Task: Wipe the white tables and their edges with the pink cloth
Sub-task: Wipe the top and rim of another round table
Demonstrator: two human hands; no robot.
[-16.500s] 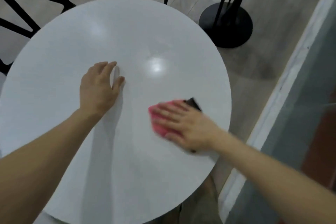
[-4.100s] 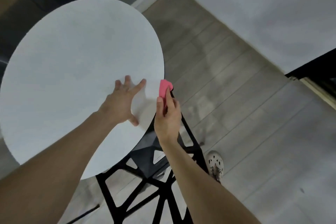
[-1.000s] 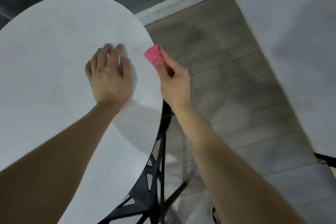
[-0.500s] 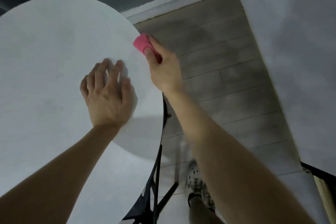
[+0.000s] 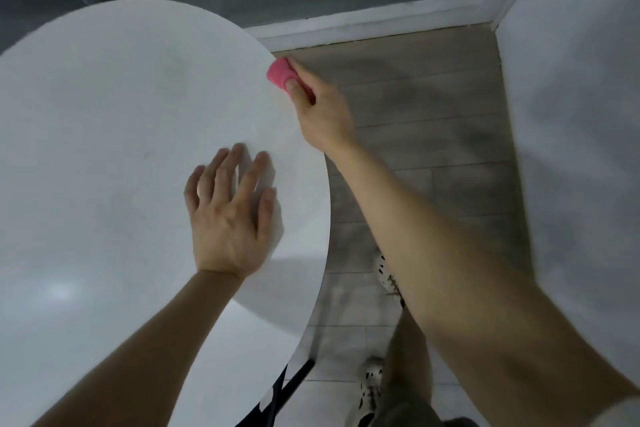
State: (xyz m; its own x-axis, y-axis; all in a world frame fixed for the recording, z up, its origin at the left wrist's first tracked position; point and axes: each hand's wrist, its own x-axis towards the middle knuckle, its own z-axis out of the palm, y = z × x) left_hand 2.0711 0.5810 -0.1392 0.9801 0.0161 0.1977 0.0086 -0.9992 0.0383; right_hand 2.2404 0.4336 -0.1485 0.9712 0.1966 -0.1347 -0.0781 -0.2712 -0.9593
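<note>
The person leans over a round white desk point(image 5: 104, 149), both bare arms reaching forward from the bottom of the view. The left hand point(image 5: 230, 218) lies palm down on the desk top, close to its right rim, with the fingers straight and spread a little; it holds nothing. The right hand point(image 5: 320, 114) is out past the rim, over the floor point(image 5: 433, 149), and grips the pink cloth point(image 5: 278, 74). The cloth is bunched into a small wad, the thumb curled over its near side and the fingers wrapped behind it. It sits pressed against the far right edge of the desk, right at the rim and not on the flat top. How many fingers sit behind the cloth I cannot tell.

A soft patch of reflected light shows on the desk top at the lower left. Under the rim, near the bottom, part of a black frame point(image 5: 294, 385) pokes out. The floor is grey wood-look planks. 2 white shoes with dark spots point(image 5: 382, 270) stand on it just beside the desk. A white skirting board point(image 5: 363, 26) runs along the far side and meets a pale wall point(image 5: 571, 114) on the right.
</note>
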